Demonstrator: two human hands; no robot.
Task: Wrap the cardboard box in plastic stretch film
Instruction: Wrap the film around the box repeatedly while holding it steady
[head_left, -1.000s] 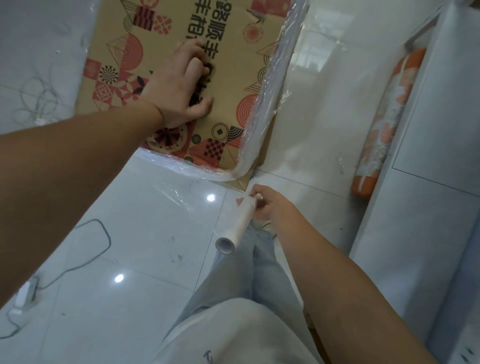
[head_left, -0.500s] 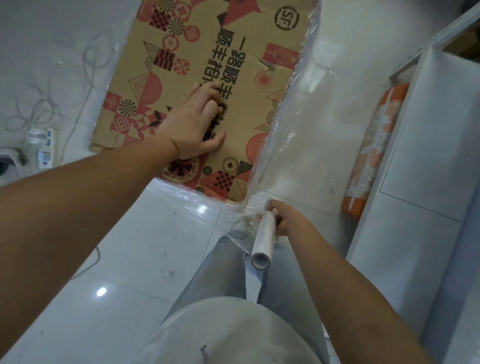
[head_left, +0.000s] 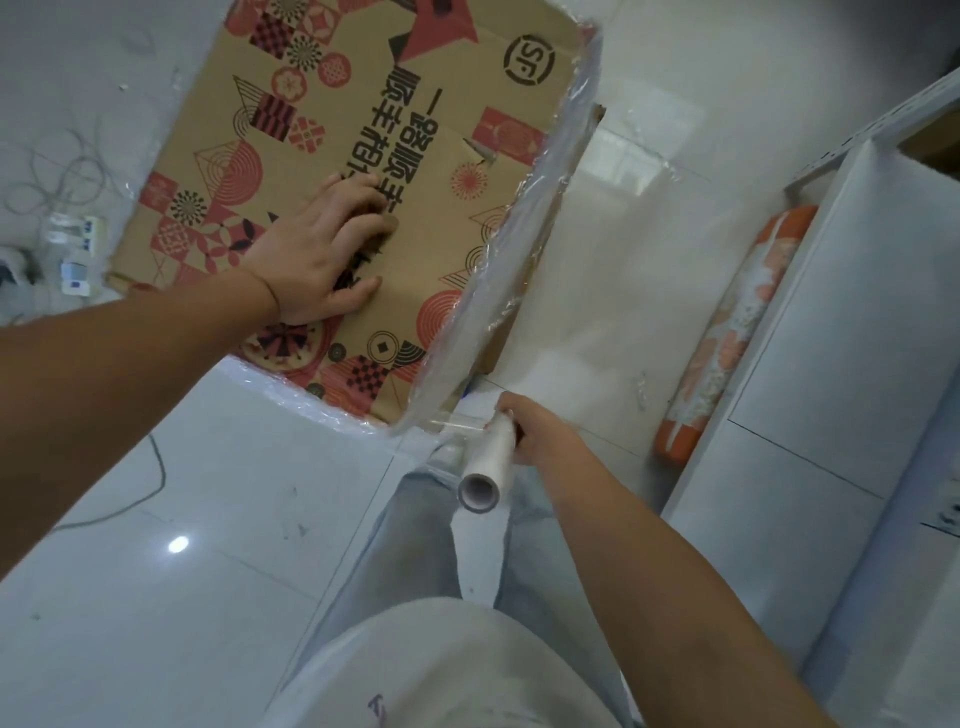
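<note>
A brown cardboard box (head_left: 431, 119) printed with red and black patterns and black characters stands on the white tiled floor. My left hand (head_left: 317, 254) presses flat on its top face, fingers spread. Clear stretch film (head_left: 498, 270) clings along the box's right edge and near bottom edge, bunched and shiny. My right hand (head_left: 540, 431) grips a white film roll (head_left: 485, 467) just below the box's near right corner. A thin strip of film runs from the roll up to that corner. The roll's open tube end points toward me.
A white cabinet (head_left: 831, 364) stands at the right, with an orange patterned roll (head_left: 727, 332) leaning against its base. Cables and a power strip (head_left: 78, 249) lie on the floor at the left. My legs in light jeans (head_left: 415, 561) are below the roll.
The view has tilted up, showing more of the box's top. My right hand has swung the roll so its open end faces me more and brought it closer under the box's corner. Left hand stays pressed.
</note>
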